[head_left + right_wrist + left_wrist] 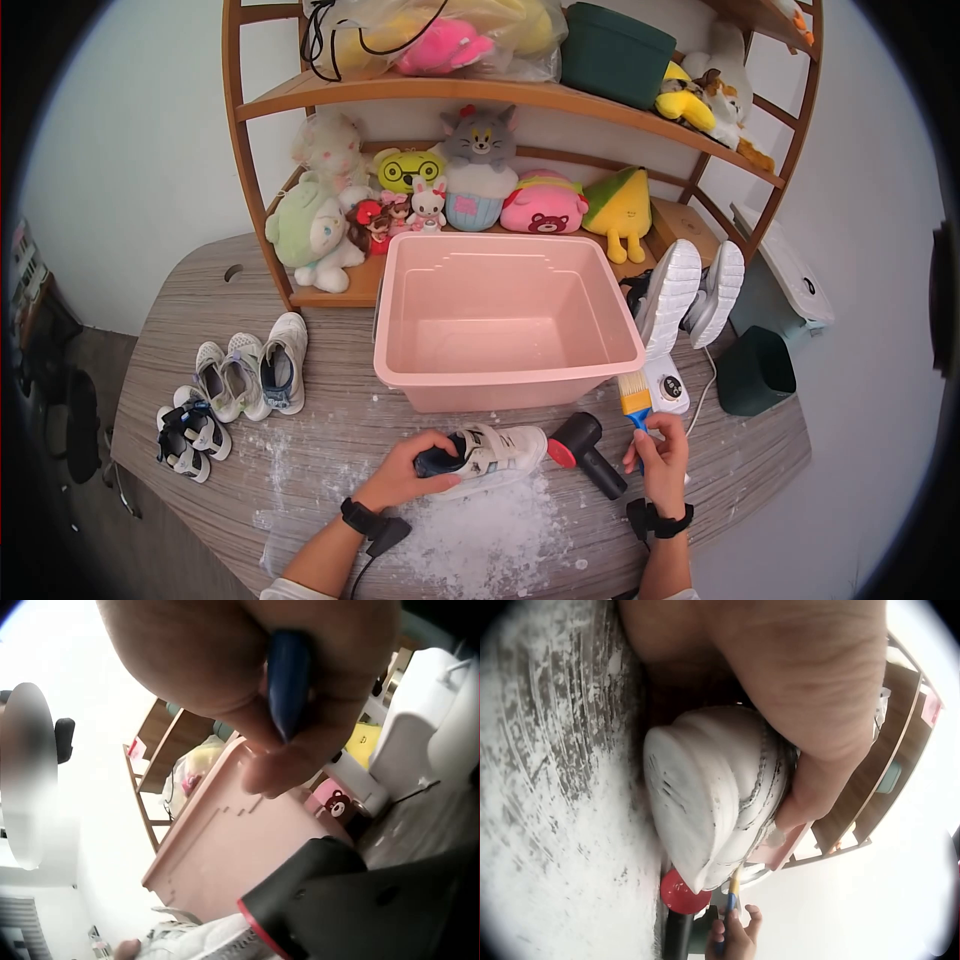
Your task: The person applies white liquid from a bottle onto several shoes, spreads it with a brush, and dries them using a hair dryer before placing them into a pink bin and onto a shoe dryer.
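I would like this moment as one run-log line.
left hand: holds white shoe; right hand: holds brush; hair dryer: on table; pink bin: beyond shoe

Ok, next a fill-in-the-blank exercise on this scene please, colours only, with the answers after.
The left hand grips a mostly ____ shoe.
The right hand holds a brush with a ____ handle.
Beyond the shoe stands a large ____ bin.
The black device has one ____ end.

Missing words: white; blue; pink; red.
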A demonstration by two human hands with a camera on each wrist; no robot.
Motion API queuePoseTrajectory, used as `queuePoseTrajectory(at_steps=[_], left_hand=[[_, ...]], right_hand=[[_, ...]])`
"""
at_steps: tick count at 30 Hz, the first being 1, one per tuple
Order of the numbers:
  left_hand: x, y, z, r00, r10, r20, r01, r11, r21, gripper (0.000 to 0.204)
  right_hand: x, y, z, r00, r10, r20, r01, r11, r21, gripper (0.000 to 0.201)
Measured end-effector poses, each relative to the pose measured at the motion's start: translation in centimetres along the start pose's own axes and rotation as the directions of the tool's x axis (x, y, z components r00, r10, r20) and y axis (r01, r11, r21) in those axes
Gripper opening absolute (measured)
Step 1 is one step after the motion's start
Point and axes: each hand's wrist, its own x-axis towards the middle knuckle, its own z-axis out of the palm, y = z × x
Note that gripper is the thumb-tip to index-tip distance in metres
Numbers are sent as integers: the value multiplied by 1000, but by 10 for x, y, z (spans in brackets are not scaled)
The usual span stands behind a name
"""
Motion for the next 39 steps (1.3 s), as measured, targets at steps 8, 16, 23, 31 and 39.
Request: queuePoseTrajectory(at_steps=[8,16,23,31,39], left_hand=[[0,0,5,999,43,-33,-44,998,-40,47],[1,0,4,998,62,-9,-62,998,8,52],[2,-3,2,1000,31,0,-31,999,-37,54],[1,-4,2,1000,26,6,-26,1000,-10,54],[2,-1,2,999,34,8,-34,999,6,54]], right_hand=[[-16,-13,10,965,70,251,-199,821,536,19],[-31,5,38,902,-52,428,-292,657,695,26],[-23,-11,74,912,-139,386,-186,698,691,29],[-33,-11,102,911,116,395,-277,884,377,24],[-26,2,86,992,106,62,-111,990,88,21]])
